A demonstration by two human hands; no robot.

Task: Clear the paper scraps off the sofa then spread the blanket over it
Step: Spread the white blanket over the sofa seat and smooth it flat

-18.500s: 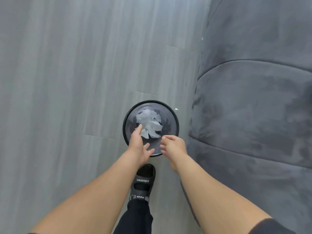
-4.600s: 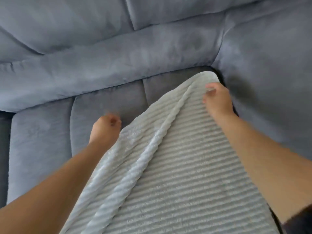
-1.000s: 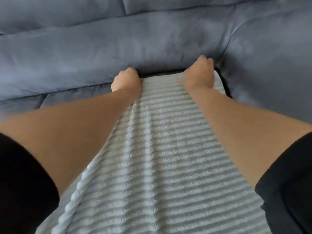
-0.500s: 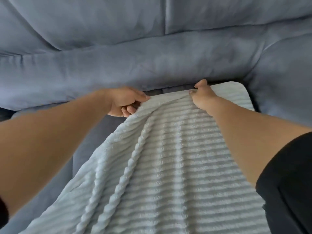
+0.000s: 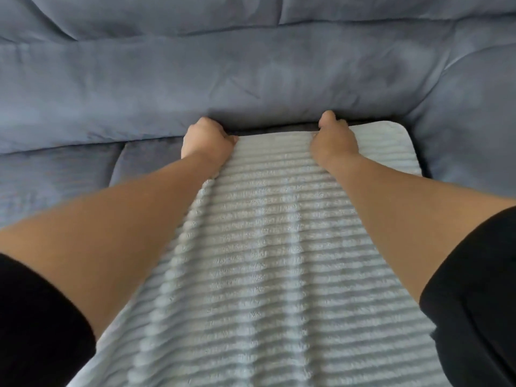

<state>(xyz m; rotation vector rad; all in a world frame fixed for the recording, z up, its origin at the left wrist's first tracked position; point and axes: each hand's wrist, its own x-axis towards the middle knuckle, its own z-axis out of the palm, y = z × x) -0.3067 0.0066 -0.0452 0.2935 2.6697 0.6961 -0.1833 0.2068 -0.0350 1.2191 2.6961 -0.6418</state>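
Observation:
A pale, ribbed blanket (image 5: pixel 268 247) lies lengthwise on the seat of the blue-grey sofa (image 5: pixel 223 79), its far edge up against the back cushion. My left hand (image 5: pixel 208 141) grips the blanket's far edge at its left end, fingers curled under. My right hand (image 5: pixel 333 141) grips the same edge further right, thumb pointing toward the back cushion. The blanket's rounded far right corner (image 5: pixel 391 135) lies flat beside the armrest. No paper scraps are in view.
The sofa's armrest (image 5: pixel 469 121) rises at the right. Bare seat cushions (image 5: pixel 55 177) stretch to the left of the blanket. Both my forearms reach across the blanket.
Both hands have pushed the blanket's far edge forward against the back cushion. The twisted folds on the left have flattened out under my left arm.

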